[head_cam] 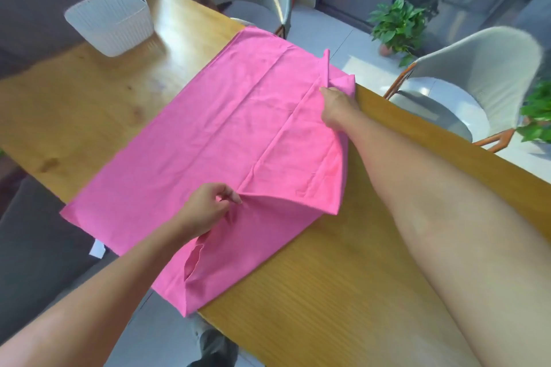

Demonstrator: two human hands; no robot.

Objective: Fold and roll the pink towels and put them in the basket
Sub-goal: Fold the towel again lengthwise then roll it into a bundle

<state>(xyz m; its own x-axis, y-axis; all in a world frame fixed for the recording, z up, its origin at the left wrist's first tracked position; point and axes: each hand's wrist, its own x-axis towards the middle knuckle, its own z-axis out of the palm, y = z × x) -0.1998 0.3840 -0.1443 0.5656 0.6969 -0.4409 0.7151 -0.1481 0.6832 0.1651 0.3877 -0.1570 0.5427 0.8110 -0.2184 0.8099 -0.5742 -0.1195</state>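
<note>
Pink cloth covers the middle of a wooden counter (372,262) as a person begins folding a towel (193,134), its near corner hanging over the counter's front edge and its far corner reaching the opposite edge. The left hand (208,207) pinches a raised ridge of fabric near the front, thumb and fingertips closed on the fold; the right hand (335,104), arm stretched well forward across the counter, holds the lifted far end of the same flap, though the view is too soft to tell how many fingers are curled round it. The flap between them lies turned over onto the towel, its crease running from one hand to the other. The chief risk from here is a crooked fold: with the right arm at full reach and the left close in, uneven pull could skew the crease, so that the edges fail to meet and the later roll comes out lopsided. The overhanging near corner could also drag the cloth toward the floor if either grip slackens. A light pinch on so thin a ridge may slip. The white ribbed basket (111,21) stands well apart at the counter's far left, with no towel visible in it.
</note>
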